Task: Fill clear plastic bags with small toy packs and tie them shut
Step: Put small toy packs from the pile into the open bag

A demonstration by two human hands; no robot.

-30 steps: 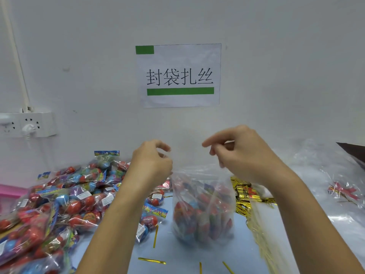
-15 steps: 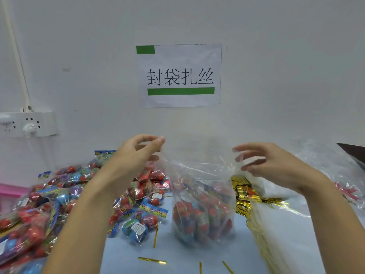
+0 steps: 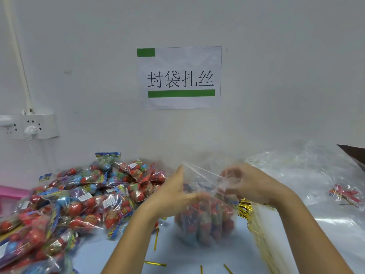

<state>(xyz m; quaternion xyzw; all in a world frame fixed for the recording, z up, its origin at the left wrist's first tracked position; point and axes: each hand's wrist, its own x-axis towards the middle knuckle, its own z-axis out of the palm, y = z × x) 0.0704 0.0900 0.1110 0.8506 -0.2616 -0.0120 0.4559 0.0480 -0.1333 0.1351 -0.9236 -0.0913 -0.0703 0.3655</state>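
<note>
- A clear plastic bag point(image 3: 205, 222) stuffed with red and blue toy packs stands on the pale blue table point(image 3: 197, 258), near the middle.
- The left hand point(image 3: 173, 194) pinches the bag's loose top on its left side, thumb and fingers closed on the film.
- The right hand point(image 3: 246, 184) gathers the top from the right, its fingers curled into the crumpled plastic.
- Gold twist ties point(image 3: 254, 224) lie bunched just right of the bag; a few loose ones sit nearer.
- A heap of toy packs point(image 3: 75, 202) covers the left of the table.
- Empty clear bags point(image 3: 316, 184) lie at far right.
- A paper sign point(image 3: 180, 78) hangs on the far wall, a power socket point(image 3: 29, 126) to its left.
</note>
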